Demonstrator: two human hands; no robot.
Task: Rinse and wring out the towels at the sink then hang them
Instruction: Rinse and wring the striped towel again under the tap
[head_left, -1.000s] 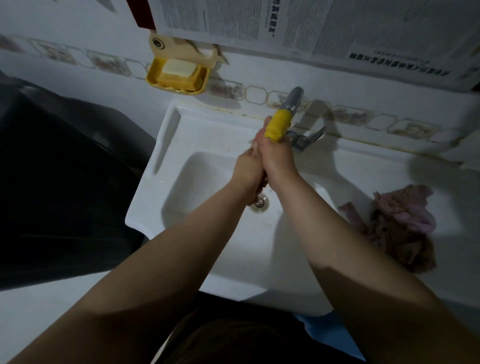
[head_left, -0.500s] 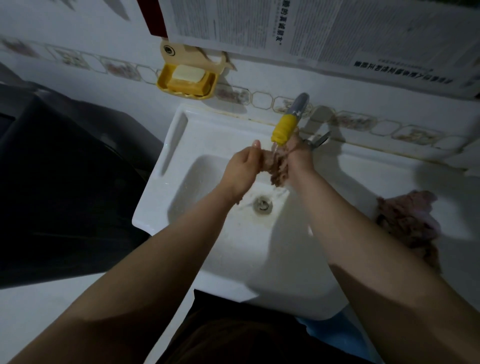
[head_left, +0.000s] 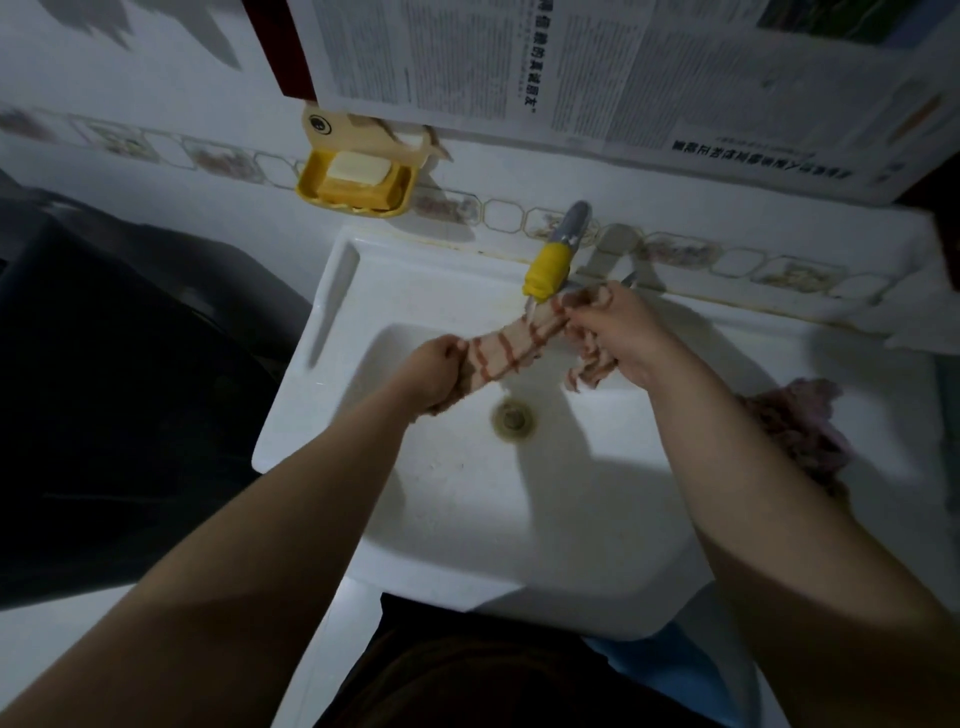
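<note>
Head view: striped towel (head_left: 511, 345), bunched between the hands 0.5 s ago, is now stretched out under the yellow tap nozzle (head_left: 546, 268), above the sink (head_left: 447, 291) basin. Left hand (head_left: 434, 371) grips one end, right hand (head_left: 621, 332) pinches the other. Pink towel (head_left: 800, 421) lies right of the nozzle on the sink ledge.

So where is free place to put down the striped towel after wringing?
The sink ledge left of the faucet is bare, and so is the basin floor nearer you than the drain. The right ledge is crowded: the pink towel lies there.
</note>
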